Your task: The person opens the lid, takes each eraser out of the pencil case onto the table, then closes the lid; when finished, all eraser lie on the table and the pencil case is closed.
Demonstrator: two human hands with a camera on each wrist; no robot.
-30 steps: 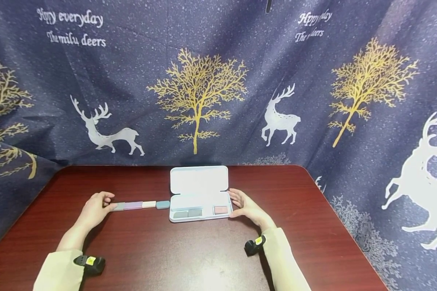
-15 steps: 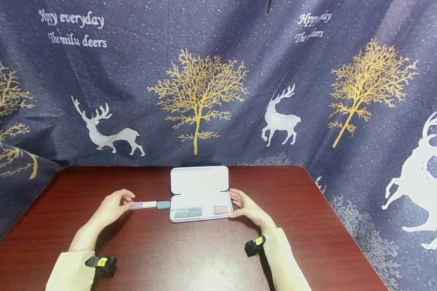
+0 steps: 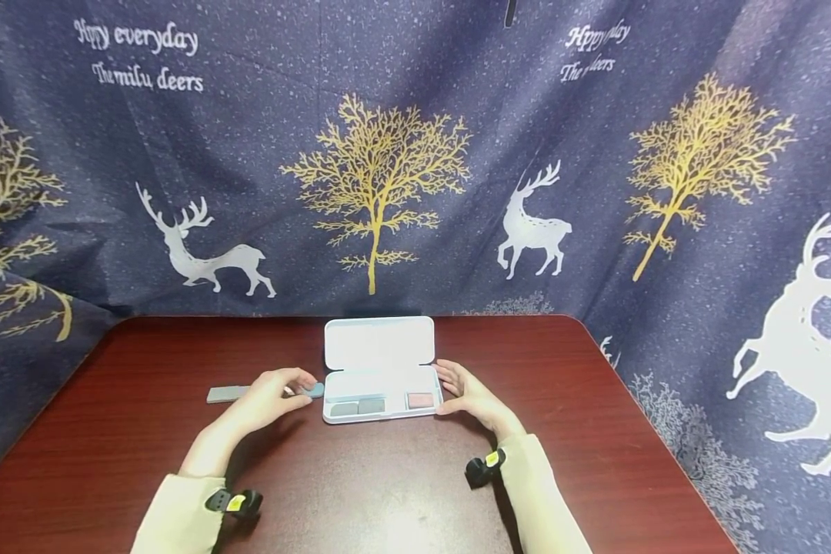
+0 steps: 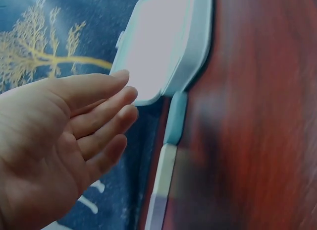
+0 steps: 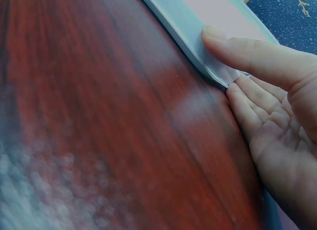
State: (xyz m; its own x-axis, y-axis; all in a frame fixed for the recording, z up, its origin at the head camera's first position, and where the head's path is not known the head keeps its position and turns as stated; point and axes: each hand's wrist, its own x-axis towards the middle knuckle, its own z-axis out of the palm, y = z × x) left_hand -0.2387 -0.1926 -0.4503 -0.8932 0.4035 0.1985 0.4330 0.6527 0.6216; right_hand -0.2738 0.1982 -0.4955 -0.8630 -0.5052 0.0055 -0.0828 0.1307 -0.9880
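A pale blue-white hinged case (image 3: 379,344) lies open at the table's middle, lid folded back. Small coloured blocks stand end to end in a row from its left end: a blue block (image 3: 315,390) nearest the case, then a cream block (image 4: 164,168) and a purple block (image 4: 156,210), with a grey-green block (image 3: 225,394) at the far left. My left hand (image 3: 266,400) hovers over the row near the blue block, fingers loosely bent and holding nothing. My right hand (image 3: 472,396) rests at the case's right end, thumb by the near corner and fingers extended behind.
Inside the case's front section sit grey-green pieces (image 3: 371,405) and a pink piece (image 3: 420,400). A dark blue patterned cloth (image 3: 415,154) hangs behind the reddish-brown table (image 3: 360,485).
My left hand has moved right along the row, from the grey-green block to the blue block near the case. The row's left end is uncovered again. My right hand and the case stay put.
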